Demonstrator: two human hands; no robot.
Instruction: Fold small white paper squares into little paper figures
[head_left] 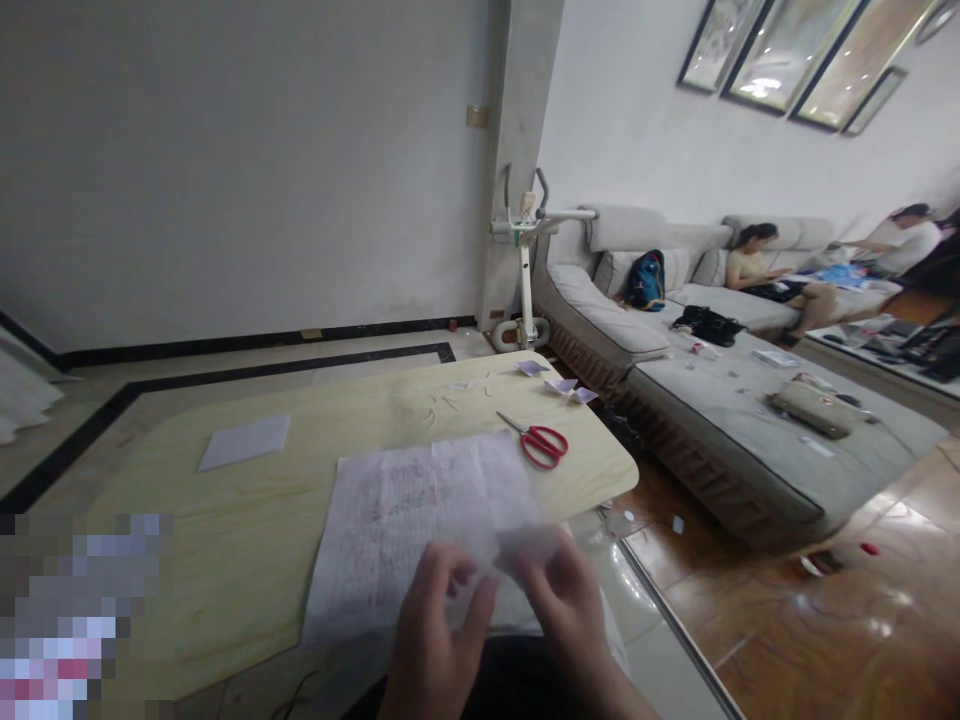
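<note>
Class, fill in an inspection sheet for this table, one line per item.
Surface: table with pale yellow cover.
Job's things: small paper piece, blurred; large written sheet beneath.
Clutter: red scissors, blank sheet, folded paper shapes, scraps.
Hands: right hand pinches the piece; left hand at its edge, grip unclear.
Cables: possibly a thin dark cord.
Surroundings: grey sofa, seated people, exercise bike.

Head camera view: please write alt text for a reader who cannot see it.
The right hand pinches a small pale paper piece, the left hand beside it, above a large written sheet on a yellow table. Red scissors lie further back; people sit on a grey sofa.
</note>
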